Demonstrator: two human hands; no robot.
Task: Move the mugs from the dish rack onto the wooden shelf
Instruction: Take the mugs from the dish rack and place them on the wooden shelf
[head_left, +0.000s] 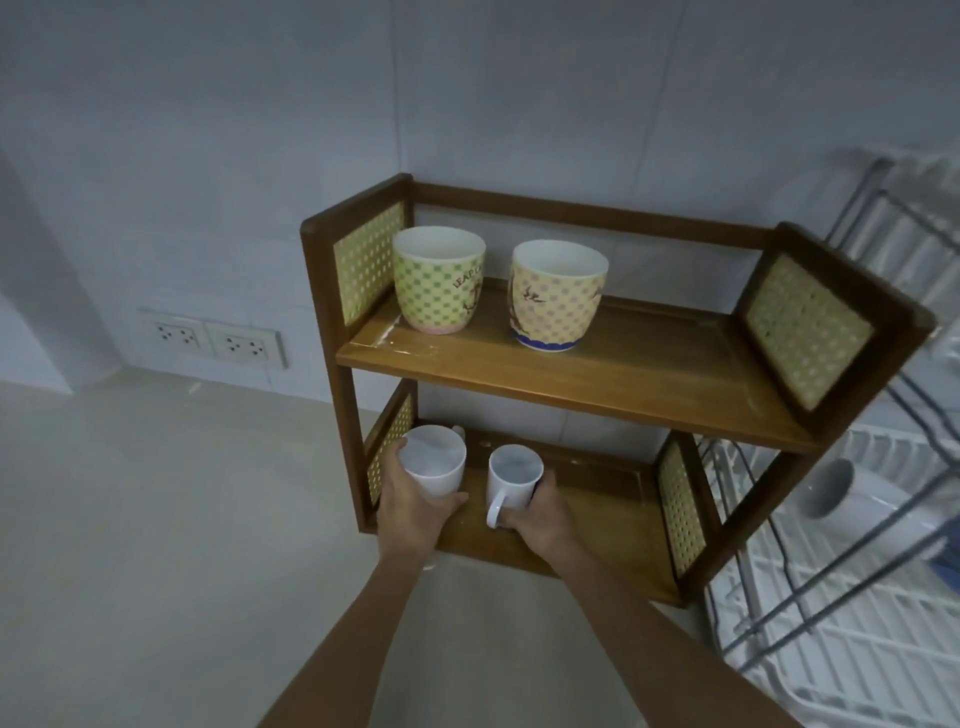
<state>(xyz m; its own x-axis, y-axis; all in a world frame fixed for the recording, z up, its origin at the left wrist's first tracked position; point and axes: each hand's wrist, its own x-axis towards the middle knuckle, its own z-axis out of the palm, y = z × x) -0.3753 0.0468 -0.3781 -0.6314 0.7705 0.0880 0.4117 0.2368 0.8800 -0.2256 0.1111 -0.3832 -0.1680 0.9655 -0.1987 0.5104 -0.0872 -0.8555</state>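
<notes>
The wooden shelf (597, 384) has two levels and stands on the counter against the wall. On its upper board stand a green-dotted mug (439, 280) at the left and a yellow-dotted mug (558, 296) beside it. At the left end of the lower board, my left hand (410, 501) grips a plain white mug (435, 460). My right hand (540, 514) holds a second white mug (513, 475) beside it, its handle pointing toward me. Both white mugs are upright at the lower board. In the dish rack (857, 597) at the right lies another white mug (852, 496) on its side.
The pale counter (156, 545) stretches left of the shelf. A double wall socket (218, 340) sits low on the tiled wall at the left. The rack's metal frame rises close to the shelf's right side. The right halves of both shelf boards are bare.
</notes>
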